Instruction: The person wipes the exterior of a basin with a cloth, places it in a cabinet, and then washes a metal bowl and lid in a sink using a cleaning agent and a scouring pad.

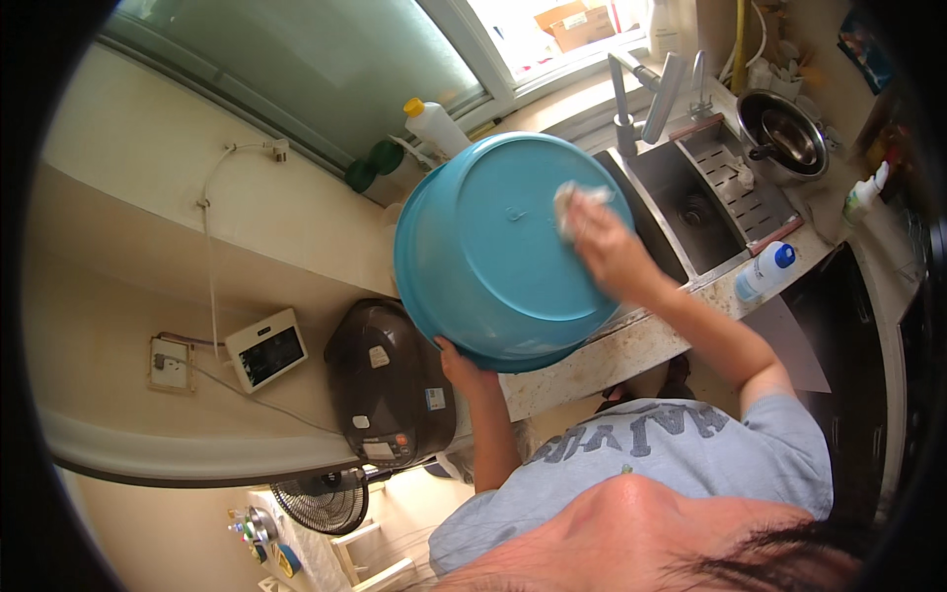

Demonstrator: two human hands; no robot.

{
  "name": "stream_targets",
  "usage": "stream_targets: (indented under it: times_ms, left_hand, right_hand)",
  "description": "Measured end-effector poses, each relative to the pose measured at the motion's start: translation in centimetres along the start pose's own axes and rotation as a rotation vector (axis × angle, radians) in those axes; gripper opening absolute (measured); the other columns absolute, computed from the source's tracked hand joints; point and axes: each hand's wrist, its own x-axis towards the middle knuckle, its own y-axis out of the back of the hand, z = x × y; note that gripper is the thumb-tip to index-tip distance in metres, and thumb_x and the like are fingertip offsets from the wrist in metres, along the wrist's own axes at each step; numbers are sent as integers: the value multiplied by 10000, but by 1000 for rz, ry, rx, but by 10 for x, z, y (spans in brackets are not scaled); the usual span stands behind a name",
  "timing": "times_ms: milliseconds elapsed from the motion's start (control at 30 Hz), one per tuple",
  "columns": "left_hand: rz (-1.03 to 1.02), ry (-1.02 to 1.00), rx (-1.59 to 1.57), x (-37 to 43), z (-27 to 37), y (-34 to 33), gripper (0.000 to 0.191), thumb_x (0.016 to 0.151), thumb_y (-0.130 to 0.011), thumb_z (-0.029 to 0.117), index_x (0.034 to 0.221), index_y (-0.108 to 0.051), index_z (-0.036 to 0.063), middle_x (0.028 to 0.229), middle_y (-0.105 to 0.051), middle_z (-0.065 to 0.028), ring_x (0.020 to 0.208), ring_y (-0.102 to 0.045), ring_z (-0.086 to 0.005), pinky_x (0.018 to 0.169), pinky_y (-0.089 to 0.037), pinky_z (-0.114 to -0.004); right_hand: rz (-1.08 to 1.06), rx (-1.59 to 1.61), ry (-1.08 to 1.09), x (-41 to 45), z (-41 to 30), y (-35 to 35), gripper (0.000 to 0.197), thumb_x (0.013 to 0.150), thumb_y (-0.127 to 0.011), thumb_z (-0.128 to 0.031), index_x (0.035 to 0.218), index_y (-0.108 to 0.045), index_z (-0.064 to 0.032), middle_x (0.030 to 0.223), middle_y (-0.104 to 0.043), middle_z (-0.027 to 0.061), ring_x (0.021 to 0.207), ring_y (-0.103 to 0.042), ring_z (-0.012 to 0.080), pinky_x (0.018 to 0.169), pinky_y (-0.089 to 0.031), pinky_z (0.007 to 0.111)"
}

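Observation:
A large blue plastic basin [510, 296] is tilted up over the counter, its round underside turned to the camera. My left hand [466, 370] grips the basin's rim at the lower edge; most of its fingers are hidden behind the plastic. Against the underside, towards its right part, my right hand [603, 248] holds a crumpled whitish cloth [568, 207], blurred by motion. Some small wet-looking marks show near the middle of the underside. Just behind and to the right of the basin lies the steel sink [692, 211] with its faucet [629, 133].
A dark rice cooker [392, 385] stands left of the basin. Behind it is a white bottle with a yellow cap [440, 129]. A blue-capped bottle [766, 271] stands on the counter edge [607, 366]. Metal bowls [783, 137] sit beyond the sink, near a spray bottle [865, 194].

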Motion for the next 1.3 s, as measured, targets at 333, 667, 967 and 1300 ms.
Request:
stream_targets:
  times_ms: [333, 667, 967, 1300]
  left_hand:
    - [-58, 65, -28, -41, 15, 33, 510, 910, -432, 393, 1176, -425, -43, 1204, -465, -153, 1071, -488, -277, 894, -427, -410]
    - [-212, -16, 71, -126, 31, 52, 562, 929, -358, 404, 1307, -299, -8, 1345, -327, -145, 1195, -372, -300, 995, -319, -422]
    - [-249, 96, -16, -147, 15, 67, 575, 923, -337, 445, 1339, -286, 50, 1381, -287, -125, 1235, -320, -298, 1025, -266, -437]
    - [-156, 103, 96, -175, 3, 46, 569, 914, -385, 433, 1263, -365, -17, 1289, -387, -159, 1148, -416, -306, 970, -344, -441]
  right_hand:
    - [96, -173, 184, -21, -25, 5, 274, 859, -483, -130, 1119, -556, -82, 1199, -504, 149, 1082, -489, 320, 941, -381, 387]
    - [403, -105, -65, -90, -40, 45, 125, 756, -588, -57, 874, -549, -64, 768, -557, 109, 763, -562, 299, 656, -456, 372]
    - [51, -110, 116, -193, -77, 91, 100, 786, -521, -25, 863, -549, -83, 763, -518, 89, 711, -556, 280, 633, -471, 369]
    - [17, -28, -60, -221, -64, 105, 122, 741, -562, -14, 862, -548, -19, 783, -556, 140, 734, -560, 326, 636, -461, 374]
